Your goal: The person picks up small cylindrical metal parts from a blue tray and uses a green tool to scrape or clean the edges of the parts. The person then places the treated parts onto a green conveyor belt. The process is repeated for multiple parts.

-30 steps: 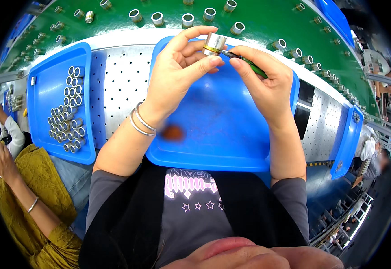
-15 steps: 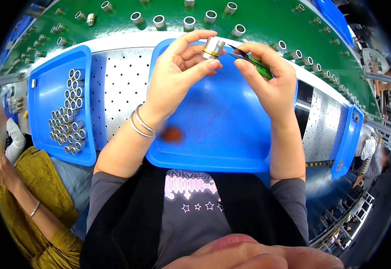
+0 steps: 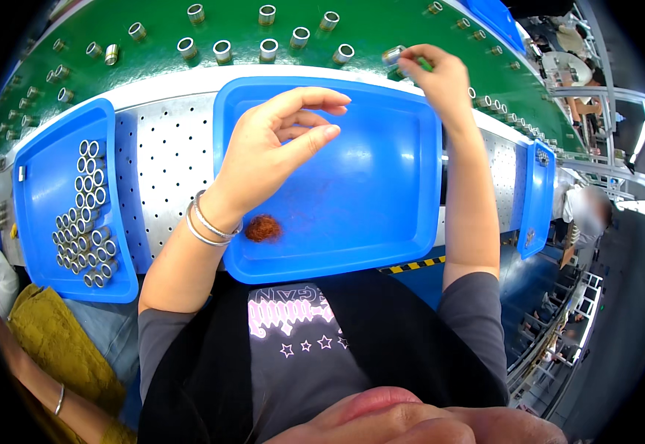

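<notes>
My left hand (image 3: 282, 144) hovers over the blue tray (image 3: 330, 270) in front of me, its fingers curved and apart with nothing between them. Out over the green surface, my right hand (image 3: 441, 78) pinches a short metal sleeve (image 3: 393, 55) at its fingertips. A green-handled pointed tool (image 3: 425, 64) is also in that hand, mostly covered by the fingers; they look like small snips. On the tray floor, close to my left wrist, lies a reddish-brown tuft of tangled fibre (image 3: 263, 229).
More metal sleeves (image 3: 268, 50) stand spread over the green surface (image 3: 152, 55). To the left, a second blue tray (image 3: 30, 244) holds many sleeves in a cluster. A perforated metal plate (image 3: 167, 148) separates the trays. Another person's arm (image 3: 56, 385) is at lower left.
The metal sleeve has passed from my left hand to my right, which has reached outward over the green surface. My left hand is now empty. The view has shifted, and the tuft shows sharper.
</notes>
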{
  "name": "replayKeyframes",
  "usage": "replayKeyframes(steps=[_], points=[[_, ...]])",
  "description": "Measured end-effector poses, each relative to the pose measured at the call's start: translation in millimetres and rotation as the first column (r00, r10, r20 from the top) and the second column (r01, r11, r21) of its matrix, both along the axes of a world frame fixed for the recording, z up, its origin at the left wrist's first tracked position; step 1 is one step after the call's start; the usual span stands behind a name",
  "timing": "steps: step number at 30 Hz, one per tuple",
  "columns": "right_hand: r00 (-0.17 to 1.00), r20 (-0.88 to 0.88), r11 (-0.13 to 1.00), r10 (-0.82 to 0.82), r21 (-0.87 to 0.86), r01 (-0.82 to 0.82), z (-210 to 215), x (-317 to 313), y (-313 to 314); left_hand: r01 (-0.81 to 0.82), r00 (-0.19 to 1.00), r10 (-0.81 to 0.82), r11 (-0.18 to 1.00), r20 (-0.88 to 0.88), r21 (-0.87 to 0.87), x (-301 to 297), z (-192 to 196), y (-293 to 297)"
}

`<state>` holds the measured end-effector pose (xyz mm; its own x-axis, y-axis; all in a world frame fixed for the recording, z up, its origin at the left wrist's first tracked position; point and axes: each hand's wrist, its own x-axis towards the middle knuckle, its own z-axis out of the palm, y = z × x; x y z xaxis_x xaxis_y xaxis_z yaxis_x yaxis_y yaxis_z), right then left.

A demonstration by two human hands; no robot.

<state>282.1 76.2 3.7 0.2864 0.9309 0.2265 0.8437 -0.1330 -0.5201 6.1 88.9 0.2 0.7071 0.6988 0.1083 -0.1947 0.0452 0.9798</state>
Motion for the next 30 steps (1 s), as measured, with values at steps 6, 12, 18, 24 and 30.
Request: replayKeyframes(steps=[6,12,18,24,30], points=[[0.984,0.162,0.997,-0.069,-0.019,0.073,-20,-14,22,-0.056,0.997,0.057,0.998,0.057,-0.022,-2,-2,3],[0.915,0.393,0.996,0.089,-0.011,-0.092,-30,-43,84,-0.083,0.996,0.084,0.996,0.039,-0.037,1,-13,11],[0.986,0.114,0.991,0.122,0.038,-0.127,-26,-41,79,-0.17,0.98,0.18,0.978,0.079,-0.119,1,-17,18],[0.644,-0.689,0.923,0.332,0.097,-0.372,25,-66,0,-0.101,0.978,0.15,0.947,0.142,-0.305,-1,-14,16],[0.61,-0.692,0.892,0.385,0.109,-0.439,31,-75,-21,0.16,0.973,-0.081,0.91,0.215,-0.383,-1,-6,12]])
